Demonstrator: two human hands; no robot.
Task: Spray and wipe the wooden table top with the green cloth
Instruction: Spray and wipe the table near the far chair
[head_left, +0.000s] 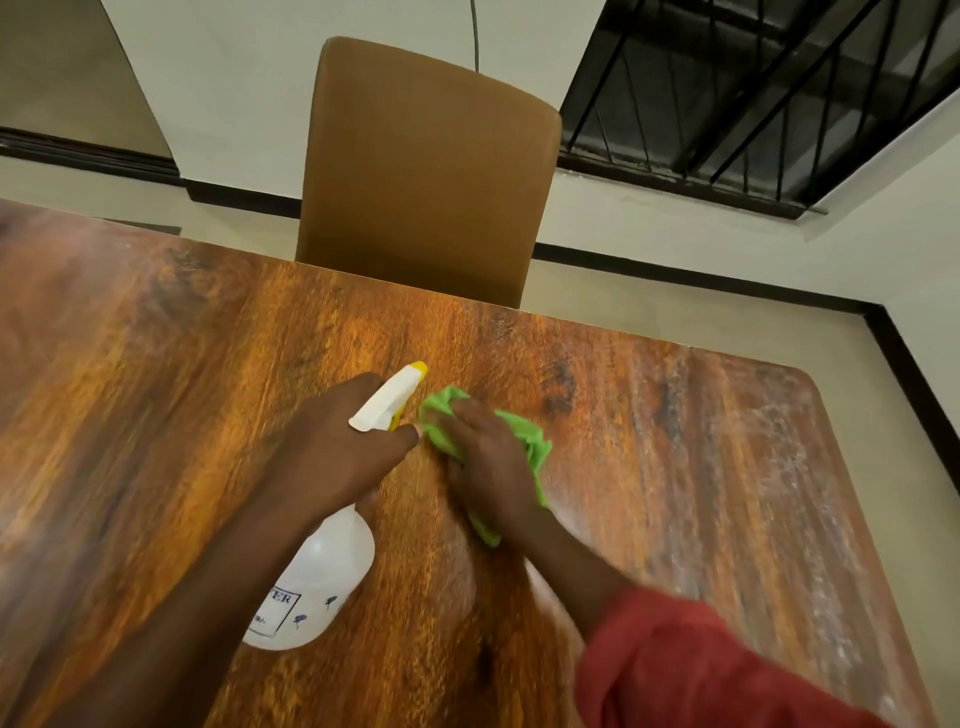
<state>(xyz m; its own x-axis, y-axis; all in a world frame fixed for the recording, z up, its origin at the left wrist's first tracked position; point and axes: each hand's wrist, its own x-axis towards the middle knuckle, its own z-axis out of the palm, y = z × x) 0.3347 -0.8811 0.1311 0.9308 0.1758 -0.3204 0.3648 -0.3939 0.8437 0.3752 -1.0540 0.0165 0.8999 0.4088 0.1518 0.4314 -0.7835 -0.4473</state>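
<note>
A wooden table top (156, 389) fills most of the view. My left hand (337, 447) grips the neck of a white spray bottle (317, 582) with a yellow-tipped nozzle pointing away from me, held just above the wood. Beside it, my right hand (488, 457) presses a bunched green cloth (530, 441) flat against the table's middle. The two hands nearly touch. Pale, dusty streaks mark the table's right side (779, 467).
A brown upholstered chair (426, 171) is pushed against the far table edge. Beyond it are a pale wall, a dark skirting board and a barred window (753, 93) at the upper right. The table's rounded right corner (810, 379) lies near the wall.
</note>
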